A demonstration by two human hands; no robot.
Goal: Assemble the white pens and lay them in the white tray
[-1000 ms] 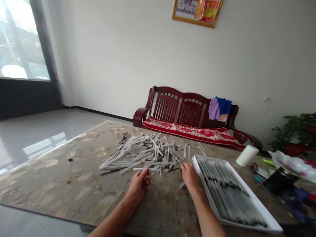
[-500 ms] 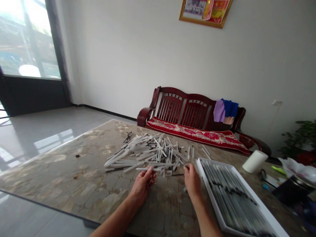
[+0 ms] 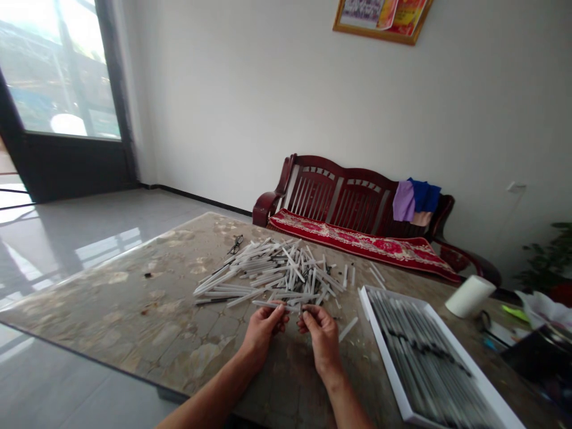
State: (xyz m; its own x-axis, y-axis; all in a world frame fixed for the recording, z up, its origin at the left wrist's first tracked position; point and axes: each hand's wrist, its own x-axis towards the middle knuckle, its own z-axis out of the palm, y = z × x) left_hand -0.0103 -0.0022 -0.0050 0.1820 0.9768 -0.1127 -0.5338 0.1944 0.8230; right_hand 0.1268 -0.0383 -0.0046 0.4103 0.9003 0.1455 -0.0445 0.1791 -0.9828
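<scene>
Tube point(image 3: 273, 305) pinched over the bench point(image 3: 111, 298)

Left hand point(image 3: 267, 333) is closing around the tube, with thumb and fingers curled against the white plastic and its length running across the fingertips toward the other hand. Right hand point(image 3: 322, 341) is pinching near the tube's far end with its fingers gathered, though those fingers partly hide the exact contact. Both hands are hovering over the bench, just in front of a heap of white tubes point(image 3: 272, 274), which is lying crosswise and unsorted, with black ends or inner parts showing on several. A loose tube point(image 3: 347, 329) is lying just beyond the right hand. Further right, a shallow white tray point(image 3: 381, 341) is holding tubes lined up side by side, with a dark band crossing them; it is sitting apart from the heap. Wire-framed glasses point(image 3: 235, 244) are lying past the heap's far left end. A white paper roll point(image 3: 470, 296) is lying past the tray. The bench top is showing a mottled beige stone pattern. Behind it, a dark red wooden settee point(image 3: 322, 190) with a red floral cushion point(image 3: 361, 247) is standing against the wall, with purple and blue cloths point(image 3: 413, 201) draped over its back. Lettering: a framed poster point(image 3: 382, 15) is carrying print too small to read; nothing legible is showing on tubes, tray or roll.
</scene>
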